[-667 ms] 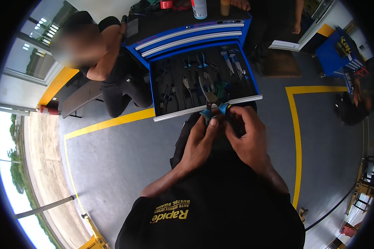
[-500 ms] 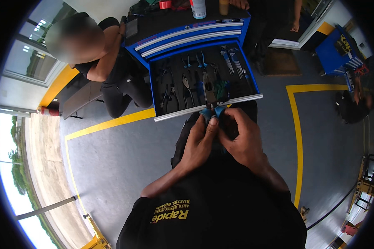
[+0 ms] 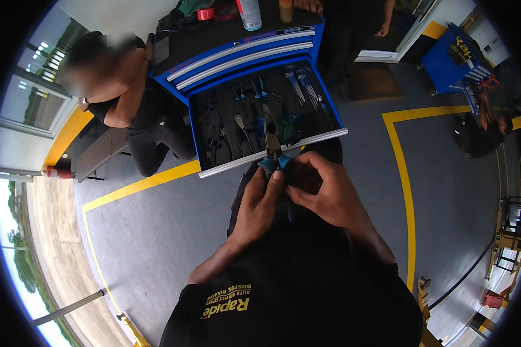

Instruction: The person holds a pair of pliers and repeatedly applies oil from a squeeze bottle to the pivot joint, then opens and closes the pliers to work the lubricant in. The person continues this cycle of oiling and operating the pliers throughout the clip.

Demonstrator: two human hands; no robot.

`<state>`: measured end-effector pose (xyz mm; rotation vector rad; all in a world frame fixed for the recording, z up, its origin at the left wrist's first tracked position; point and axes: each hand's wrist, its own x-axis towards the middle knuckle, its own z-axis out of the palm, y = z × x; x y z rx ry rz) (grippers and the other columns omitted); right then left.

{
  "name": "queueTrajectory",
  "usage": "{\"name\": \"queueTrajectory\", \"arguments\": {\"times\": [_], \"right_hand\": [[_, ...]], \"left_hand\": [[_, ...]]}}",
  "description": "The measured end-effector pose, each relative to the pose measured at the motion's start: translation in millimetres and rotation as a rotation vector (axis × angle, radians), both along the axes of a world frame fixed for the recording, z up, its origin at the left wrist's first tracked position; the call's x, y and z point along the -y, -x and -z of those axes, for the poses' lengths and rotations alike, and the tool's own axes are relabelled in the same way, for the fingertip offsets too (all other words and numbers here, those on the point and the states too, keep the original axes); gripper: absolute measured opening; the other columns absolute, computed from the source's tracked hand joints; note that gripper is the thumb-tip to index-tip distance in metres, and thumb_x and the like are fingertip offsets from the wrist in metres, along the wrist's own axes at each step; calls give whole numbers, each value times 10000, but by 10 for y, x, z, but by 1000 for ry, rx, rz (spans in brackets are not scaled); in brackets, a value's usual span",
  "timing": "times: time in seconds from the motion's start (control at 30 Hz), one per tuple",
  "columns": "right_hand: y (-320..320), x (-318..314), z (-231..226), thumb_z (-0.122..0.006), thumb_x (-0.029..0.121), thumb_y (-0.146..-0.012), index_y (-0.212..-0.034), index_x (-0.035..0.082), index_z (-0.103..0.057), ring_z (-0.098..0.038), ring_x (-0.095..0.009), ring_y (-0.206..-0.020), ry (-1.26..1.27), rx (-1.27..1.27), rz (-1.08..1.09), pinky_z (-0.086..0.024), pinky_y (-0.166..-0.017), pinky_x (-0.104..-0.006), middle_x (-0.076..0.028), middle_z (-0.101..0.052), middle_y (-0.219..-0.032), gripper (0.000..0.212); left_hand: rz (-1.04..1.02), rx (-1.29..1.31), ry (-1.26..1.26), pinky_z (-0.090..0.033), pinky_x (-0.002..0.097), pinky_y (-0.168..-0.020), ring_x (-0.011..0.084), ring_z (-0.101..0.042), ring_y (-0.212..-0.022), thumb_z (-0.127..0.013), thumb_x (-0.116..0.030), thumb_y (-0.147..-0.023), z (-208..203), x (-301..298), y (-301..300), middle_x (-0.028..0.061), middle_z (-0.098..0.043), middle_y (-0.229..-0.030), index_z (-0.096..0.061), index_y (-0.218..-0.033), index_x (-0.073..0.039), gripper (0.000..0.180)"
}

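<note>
floor: grey, yellow lines (image 3: 400, 191) right and left; bare stretch lower left
drawer (image 3: 260, 124): open, upper middle, tools inside
pliers (image 3: 272, 139): centre, over the drawer's front edge
left hand (image 3: 259, 203): fingers wrapped on blue handles
right hand (image 3: 324, 194): fingers curled beside handles; grip unclear
person (image 3: 133, 110): crouching upper left

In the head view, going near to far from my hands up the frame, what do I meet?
Left hand and right hand → blue-handled pliers → open tool drawer → closed blue drawers → spray can on the cabinet top.
</note>
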<state>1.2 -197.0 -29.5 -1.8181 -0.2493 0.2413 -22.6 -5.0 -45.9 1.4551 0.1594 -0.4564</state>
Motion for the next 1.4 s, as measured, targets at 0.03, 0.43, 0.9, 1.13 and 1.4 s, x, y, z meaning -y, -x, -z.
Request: {"name": "queueTrajectory", "arguments": {"times": [0.03, 0.43, 0.9, 1.13, 1.4], "right_hand": [[-5, 2, 13, -782, -6, -879, -1179, 6, -679, -747, -196, -906, 74, 58, 42, -588, -821, -347, -101, -745, -1057, 318], [16, 67, -111, -810, 113, -895, -1140, 23, -698, -762, -294, -905, 87, -140, -93, -595, -800, -397, -117, -761, -1050, 284], [44, 79, -147, -844, 107, -869, -1197, 16, -671, -736, -241, -976, 58, -30, -100, -578, -872, -369, -99, -704, -1055, 382], [-47, 59, 31, -764, 38, -897, -1229, 50, -656, -678, -335, -1120, 422, 389, 281, -556, -932, -437, -121, -692, -1139, 350], [48, 47, -64, -793, 60, -906, -1124, 4, -668, -746, -271, -978, 215, 82, 42, -568, -869, -382, -132, -746, -1052, 257]], "left_hand": [[-19, 21, 90, -491, 382, -1158, 258, -599, -1380, -464, -271, -1173, -8, 15, 7, 202, -593, -1489, -411, -1517, 57, 479], [90, -5, 1, -488, 450, -1188, 324, -538, -1457, -465, -246, -1170, 64, -2, -31, 212, -548, -1539, -388, -1537, 47, 475], [79, 16, 39, -471, 434, -1191, 225, -587, -1379, -472, -294, -1171, 75, -62, -17, 139, -608, -1449, -472, -1500, 2, 443], [-52, 32, 333, -522, 460, -1157, 311, -555, -1431, -456, -232, -1171, 21, 30, 29, 198, -551, -1523, -389, -1548, 44, 471], [-38, -29, 277, -501, 394, -1160, 225, -606, -1348, -488, -270, -1167, 171, -1, 38, 158, -592, -1447, -435, -1542, 7, 469]]}}
